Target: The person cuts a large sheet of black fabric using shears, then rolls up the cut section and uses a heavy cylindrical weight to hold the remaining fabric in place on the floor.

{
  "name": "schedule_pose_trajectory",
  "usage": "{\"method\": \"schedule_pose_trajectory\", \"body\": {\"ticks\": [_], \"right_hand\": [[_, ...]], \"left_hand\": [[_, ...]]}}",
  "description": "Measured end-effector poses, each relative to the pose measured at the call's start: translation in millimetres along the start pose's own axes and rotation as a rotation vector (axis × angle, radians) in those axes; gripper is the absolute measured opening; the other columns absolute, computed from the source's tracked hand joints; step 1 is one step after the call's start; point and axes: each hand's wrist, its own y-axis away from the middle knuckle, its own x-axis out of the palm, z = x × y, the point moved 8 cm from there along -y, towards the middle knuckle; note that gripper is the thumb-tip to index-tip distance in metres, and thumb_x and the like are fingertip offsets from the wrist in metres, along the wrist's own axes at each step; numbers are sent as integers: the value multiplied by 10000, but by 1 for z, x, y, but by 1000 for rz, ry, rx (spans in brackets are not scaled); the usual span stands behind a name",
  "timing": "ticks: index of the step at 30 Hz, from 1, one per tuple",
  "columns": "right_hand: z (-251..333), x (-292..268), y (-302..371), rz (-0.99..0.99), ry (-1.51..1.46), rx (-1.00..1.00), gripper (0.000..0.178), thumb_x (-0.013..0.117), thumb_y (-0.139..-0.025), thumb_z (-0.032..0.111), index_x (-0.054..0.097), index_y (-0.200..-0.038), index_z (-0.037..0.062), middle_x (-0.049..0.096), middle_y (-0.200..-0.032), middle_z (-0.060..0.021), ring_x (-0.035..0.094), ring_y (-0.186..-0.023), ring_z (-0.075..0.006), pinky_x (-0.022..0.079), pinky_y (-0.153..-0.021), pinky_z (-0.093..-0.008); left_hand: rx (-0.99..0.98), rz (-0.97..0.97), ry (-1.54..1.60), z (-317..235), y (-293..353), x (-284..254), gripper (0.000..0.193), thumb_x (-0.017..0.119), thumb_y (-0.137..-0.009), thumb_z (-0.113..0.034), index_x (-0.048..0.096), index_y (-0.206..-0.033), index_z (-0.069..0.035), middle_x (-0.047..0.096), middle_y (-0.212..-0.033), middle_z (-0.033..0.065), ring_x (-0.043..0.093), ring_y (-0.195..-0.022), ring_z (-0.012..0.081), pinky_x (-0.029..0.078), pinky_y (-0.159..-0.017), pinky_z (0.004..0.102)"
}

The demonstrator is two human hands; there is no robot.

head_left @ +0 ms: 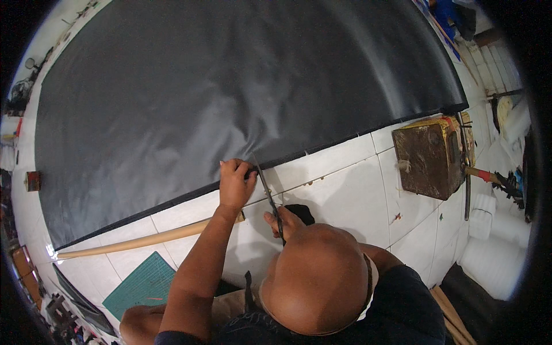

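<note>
A large sheet of smooth black leather-like material (190,86) is spread over the white tiled floor, with creases running to its near edge. At that edge my left hand (237,179) is closed, its fingers pinching the material. My right hand (286,223) is shut around the handles of a pair of long scissors (267,187). The blades point away from me, and their tips meet the sheet's edge just right of my left fingers. How far the blades are apart is hard to make out. Part of the handles is hidden by my right fingers.
A long tan tube or strip (155,237) lies along the sheet's near left edge, beside a green cutting mat (142,283). On the right stands a worn brown box (428,158). A small block (33,181) sits at the far left; white rolls (494,247) lie far right.
</note>
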Motion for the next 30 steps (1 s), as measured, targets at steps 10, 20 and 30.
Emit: {"method": "schedule_pose_trajectory", "body": {"ticks": [10,20,30], "right_hand": [[23,16,-40,30,-17,-49,437,621,-925,451,493,-863,38,504,-699,-53,541,-626,-155,446,-584,-327],[53,19,-70,62,-21,-104,473,602,-943,478,482,-788,48,475,-613,-19,517,-543,-129,438,-514,-304],[68,16,-82,28,41,-43,487,595,-952,480,496,-764,42,485,-575,-14,528,-517,-125,435,-491,-296]], "left_hand": [[-57,5,-29,2,1,3,108,700,-793,-88,688,-897,-62,581,-963,105,541,-1004,347,289,-1105,616],[58,144,-61,9,10,3,173,702,-804,-99,692,-973,-65,599,-1057,110,537,-1079,346,287,-1103,621],[134,250,-98,2,19,1,361,708,-815,-165,632,-1153,-62,572,-1205,135,473,-1235,369,293,-1110,590]]}}
